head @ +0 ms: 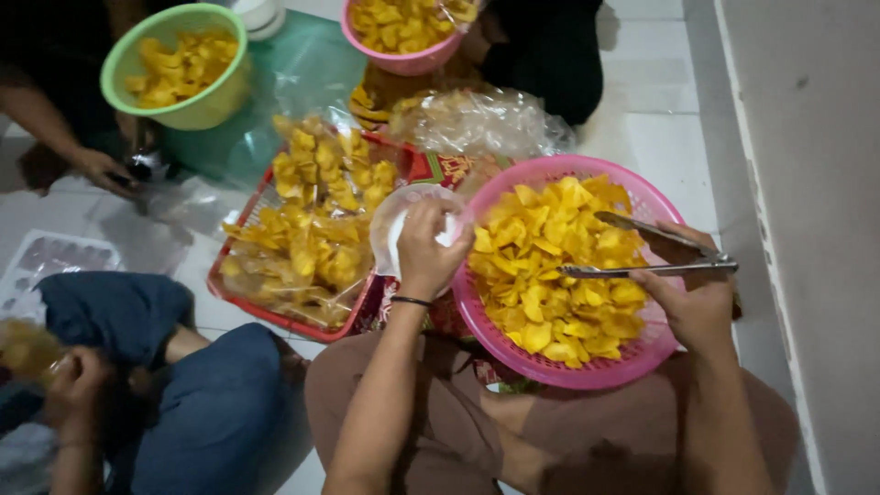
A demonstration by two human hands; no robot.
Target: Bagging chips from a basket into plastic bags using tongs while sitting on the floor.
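Fingers of the right hand are closing around the handle end of a pair of metal tongs, whose two arms are standing slightly apart and pointing left over a heap of yellow chips. Those chips are filling a pink perforated basket that is resting on the person's lap, against the brown trousers.

Just left of the basket rim, the left hand is pinching the mouth of a small clear plastic bag, fingers curled shut on its edge; a dark band is sitting on that wrist.

Beyond the bag, a red tray on the tiled floor is carrying packed bags of the same yellow chips. Farther off, a green bowl and a second pink bowl are each holding more chips, with a large clear sack lying between the tray and the pink bowl.

At lower left, another person in blue jeans is sitting close by, a hand gripping a small packet of chips. At upper left, a third person's hand is resting near the floor.
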